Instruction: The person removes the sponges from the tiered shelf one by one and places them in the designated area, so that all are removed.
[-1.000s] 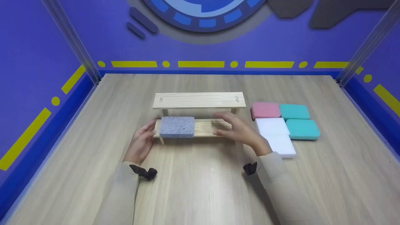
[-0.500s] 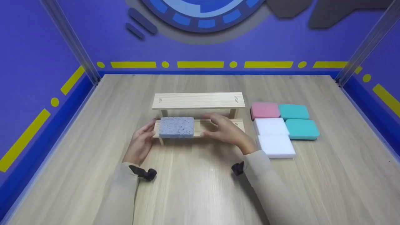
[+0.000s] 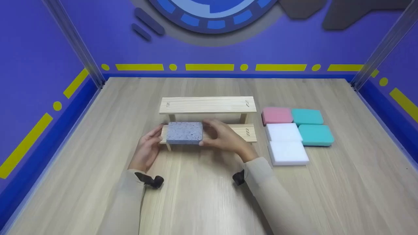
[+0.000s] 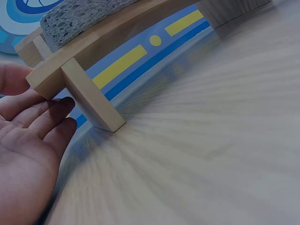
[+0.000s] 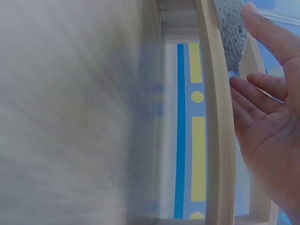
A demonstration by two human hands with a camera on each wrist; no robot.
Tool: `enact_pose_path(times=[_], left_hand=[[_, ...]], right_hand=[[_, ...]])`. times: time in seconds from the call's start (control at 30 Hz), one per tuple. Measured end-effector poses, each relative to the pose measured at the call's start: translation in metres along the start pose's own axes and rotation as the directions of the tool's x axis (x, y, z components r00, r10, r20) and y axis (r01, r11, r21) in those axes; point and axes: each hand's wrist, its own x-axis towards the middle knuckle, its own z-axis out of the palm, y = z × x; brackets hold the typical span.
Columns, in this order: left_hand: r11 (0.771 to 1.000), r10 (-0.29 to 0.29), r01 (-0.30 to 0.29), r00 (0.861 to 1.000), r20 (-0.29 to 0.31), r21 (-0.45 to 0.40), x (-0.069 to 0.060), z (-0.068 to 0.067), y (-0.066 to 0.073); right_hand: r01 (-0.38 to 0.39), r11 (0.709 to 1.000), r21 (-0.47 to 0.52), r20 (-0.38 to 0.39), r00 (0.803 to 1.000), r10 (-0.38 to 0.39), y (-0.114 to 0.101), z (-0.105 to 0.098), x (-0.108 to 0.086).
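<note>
A grey speckled sponge block (image 3: 184, 133), porous in the left wrist view, lies flat on the left part of the lower front plank of a two-tier wooden stand (image 3: 207, 105). My left hand (image 3: 147, 148) pinches the left end of that plank; in the left wrist view its fingers (image 4: 58, 110) lie below the plank end. My right hand (image 3: 225, 138) is at the sponge's right end, thumb by its front corner and fingers by its back corner. In the right wrist view its fingers (image 5: 255, 96) are extended beside the sponge; firm contact cannot be made out.
Right of the stand, a pink sponge (image 3: 277, 115), two teal sponges (image 3: 316, 134) and two white sponges (image 3: 289, 152) lie close together on the wooden table (image 3: 202, 202). Blue walls (image 3: 209, 54) border the table at the back and sides.
My right hand has moved left along the front plank to the grey sponge's right end. The left hand, stand and sponge have stayed in place.
</note>
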Motion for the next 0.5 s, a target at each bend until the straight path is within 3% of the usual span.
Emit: enact_pose_path(times=[0.5], left_hand=[[1.0, -0.02, 0.02, 1.0, 0.005, -0.017, 0.0, 0.001, 0.0]], right_hand=[[-0.039, 0.999, -0.011, -0.023, 0.999, 0.039, -0.007, 0.014, 0.005]])
